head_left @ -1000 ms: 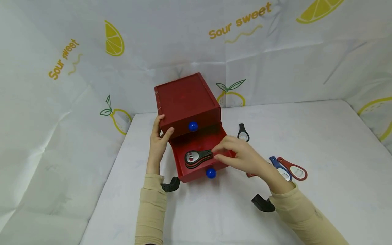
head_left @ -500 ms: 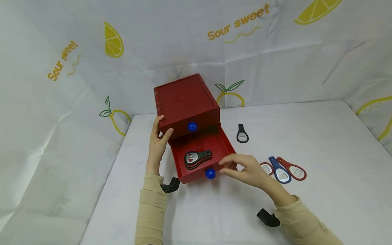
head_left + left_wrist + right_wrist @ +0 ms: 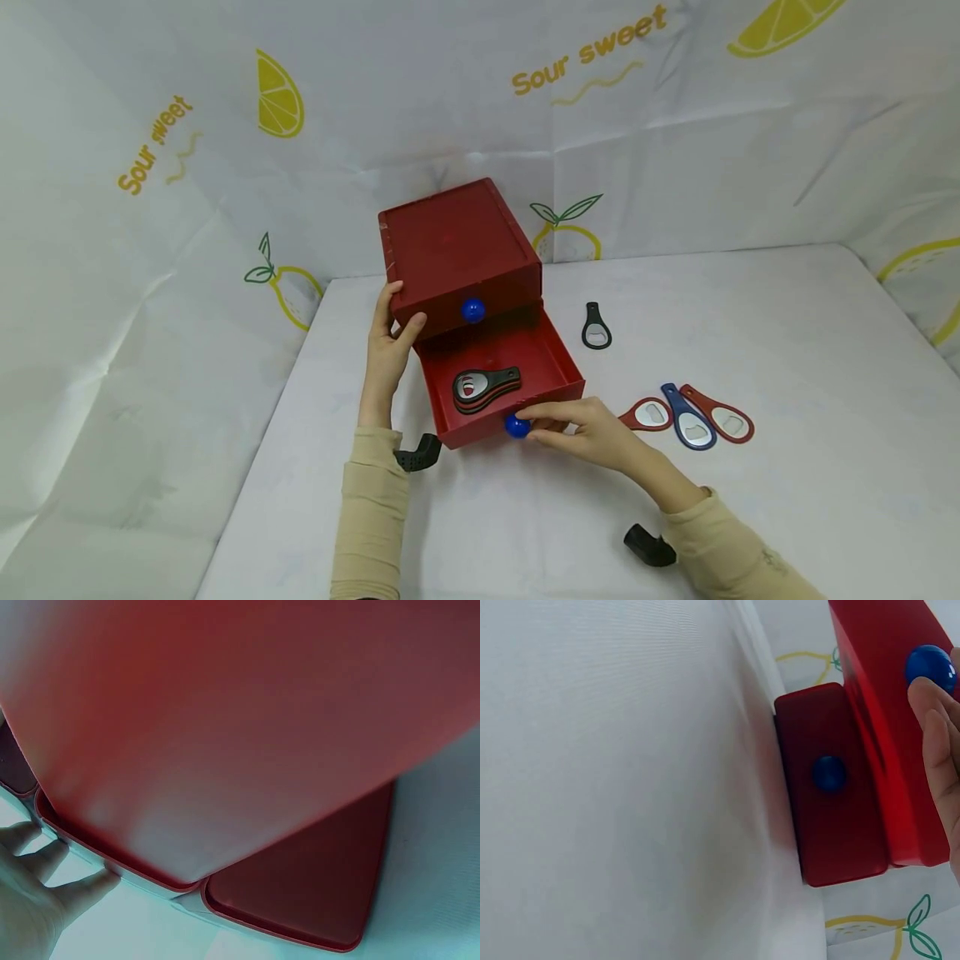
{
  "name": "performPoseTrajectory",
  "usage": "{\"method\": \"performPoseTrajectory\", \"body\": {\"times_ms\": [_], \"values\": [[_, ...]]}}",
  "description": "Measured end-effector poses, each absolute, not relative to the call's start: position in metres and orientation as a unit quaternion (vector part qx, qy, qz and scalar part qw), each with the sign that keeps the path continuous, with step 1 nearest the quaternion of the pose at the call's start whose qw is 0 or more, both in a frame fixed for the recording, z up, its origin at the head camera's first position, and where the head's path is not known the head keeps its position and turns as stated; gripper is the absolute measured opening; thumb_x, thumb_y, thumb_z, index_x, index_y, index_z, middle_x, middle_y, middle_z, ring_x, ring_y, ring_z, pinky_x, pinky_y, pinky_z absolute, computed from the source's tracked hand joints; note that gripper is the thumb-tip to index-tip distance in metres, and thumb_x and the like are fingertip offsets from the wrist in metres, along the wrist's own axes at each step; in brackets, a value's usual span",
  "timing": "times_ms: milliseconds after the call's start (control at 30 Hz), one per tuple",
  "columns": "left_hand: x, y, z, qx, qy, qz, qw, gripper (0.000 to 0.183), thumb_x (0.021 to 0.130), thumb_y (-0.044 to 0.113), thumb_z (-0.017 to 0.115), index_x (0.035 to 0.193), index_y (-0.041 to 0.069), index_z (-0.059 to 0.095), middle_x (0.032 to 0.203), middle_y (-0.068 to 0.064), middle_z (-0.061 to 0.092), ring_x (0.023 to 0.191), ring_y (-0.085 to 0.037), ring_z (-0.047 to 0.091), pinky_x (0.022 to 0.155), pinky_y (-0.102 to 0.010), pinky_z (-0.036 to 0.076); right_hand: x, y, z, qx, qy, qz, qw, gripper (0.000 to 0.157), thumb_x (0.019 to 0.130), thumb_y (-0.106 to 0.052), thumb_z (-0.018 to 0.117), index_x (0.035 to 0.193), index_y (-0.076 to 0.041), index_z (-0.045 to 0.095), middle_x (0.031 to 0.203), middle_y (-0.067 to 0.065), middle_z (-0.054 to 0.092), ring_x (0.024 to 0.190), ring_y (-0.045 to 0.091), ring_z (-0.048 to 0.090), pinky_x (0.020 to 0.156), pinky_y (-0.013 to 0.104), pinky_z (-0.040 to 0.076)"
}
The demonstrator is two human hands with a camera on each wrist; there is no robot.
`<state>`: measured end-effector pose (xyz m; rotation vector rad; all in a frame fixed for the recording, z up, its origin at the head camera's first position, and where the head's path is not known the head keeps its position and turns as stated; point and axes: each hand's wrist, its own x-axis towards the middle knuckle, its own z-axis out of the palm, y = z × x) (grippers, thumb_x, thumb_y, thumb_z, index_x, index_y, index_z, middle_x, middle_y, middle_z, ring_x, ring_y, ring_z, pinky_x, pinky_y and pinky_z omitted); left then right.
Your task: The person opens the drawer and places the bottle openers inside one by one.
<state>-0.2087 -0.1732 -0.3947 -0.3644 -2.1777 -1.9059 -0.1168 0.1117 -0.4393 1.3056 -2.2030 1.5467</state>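
Right grip (image 3: 583, 431) has moved onto the blue knob (image 3: 514, 427), pinching it; left grip (image 3: 387, 358) holds the cabinet (image 3: 453, 242); a jerk could topple the stacked openers (image 3: 491, 383).

The right hand (image 3: 588, 431) covers the handle end of a flat, red-and-silver bottle opener (image 3: 652, 414); the right-wrist view's edge crops that hand.
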Motion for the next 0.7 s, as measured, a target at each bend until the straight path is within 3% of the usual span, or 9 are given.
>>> {"method": "performPoseTrajectory", "body": {"times_ms": [333,700], "values": [[-0.199,-0.169,-0.38,-0.121,-0.746,-0.646,0.104,0.05,0.092,0.005,0.055,0.135,0.013,0.032,0.142,-0.014,0.038,0.123,-0.024,0.04,0.104,-0.049,0.035,-0.117,0.108,-0.444,0.4,-0.759,0.513,0.032,0.029,0.082,-0.008,0.069,0.11,-0.008,0.064,0.091,0.007,0.072,0.08,0.008,0.067,0.069,0.022,0.055],[-0.209,-0.175,-0.395,-0.136,-0.74,-0.65,0.106,0.05,0.092,0.01,0.057,0.135,0.022,0.037,0.141,-0.007,0.04,0.123,-0.023,0.041,0.103,-0.048,0.036,-0.123,0.099,-0.438,0.37,-0.778,0.506,0.031,0.033,0.081,-0.004,0.069,0.112,-0.01,0.063,0.097,0.006,0.071,0.081,0.008,0.067,0.071,0.022,0.055]]}}
